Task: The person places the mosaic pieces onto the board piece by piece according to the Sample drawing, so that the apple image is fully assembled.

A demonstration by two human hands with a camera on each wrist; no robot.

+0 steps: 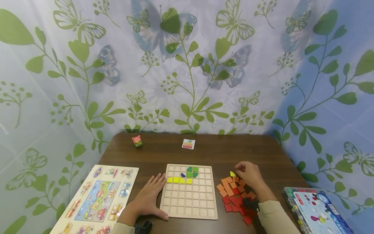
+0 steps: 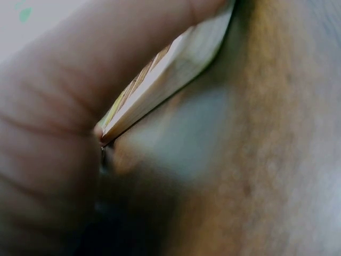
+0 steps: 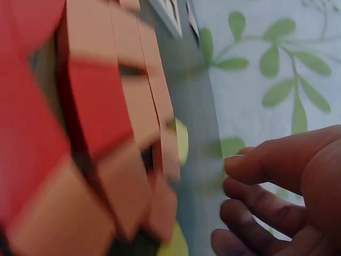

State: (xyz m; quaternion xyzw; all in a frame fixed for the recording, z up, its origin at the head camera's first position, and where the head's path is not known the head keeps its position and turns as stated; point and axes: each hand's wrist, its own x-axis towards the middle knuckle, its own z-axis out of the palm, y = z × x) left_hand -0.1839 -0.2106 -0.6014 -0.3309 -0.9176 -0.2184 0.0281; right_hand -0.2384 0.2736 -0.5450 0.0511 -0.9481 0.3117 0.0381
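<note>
Fingertips of right hand [image 1: 248, 174] bunched, thumb bent in toward them. Can't tell if anything sits between them. Hand is just beyond the tile pile [image 1: 229, 188], near a curved yellow piece [image 1: 232, 174] at the pile's 12 o'clock, part of it covered by tiles. Black wrist strap [image 1: 250, 204] and sleeve block the pile's 4 o'clock side, so no tile count. Left wrist view mostly blurred: skin fills the left, pale smear mid-frame unreadable. Picture puzzle [image 1: 97, 201] and plastic box [image 1: 319, 211] both run off the bottom of the head view.

Left hand [image 1: 149, 196] flat, fingers straight, thumb splayed, gripping nothing; it rests along the 9 o'clock edge of the grid board [image 1: 188, 193], thumb tip at the 7 o'clock corner. Strip of tabletop [image 1: 251, 149] between board and pile at 3 o'clock; wider band between board and printed card [image 1: 188, 144] at 12. Pink-and-green figurine [image 1: 136, 141] well off at 10, near the far edge; box out past the pile at 3.

Board is pale wood, raised ribs, square cells. On it: yellow row [image 1: 176, 179] from 10 to 12 o'clock, green cluster [image 1: 192, 172] with rounded outer corners above its end, curved dark blue piece [image 1: 183, 175] just beside that. Pile tiles flat, orange and red. Tabletop dark brown woodgrain.
</note>
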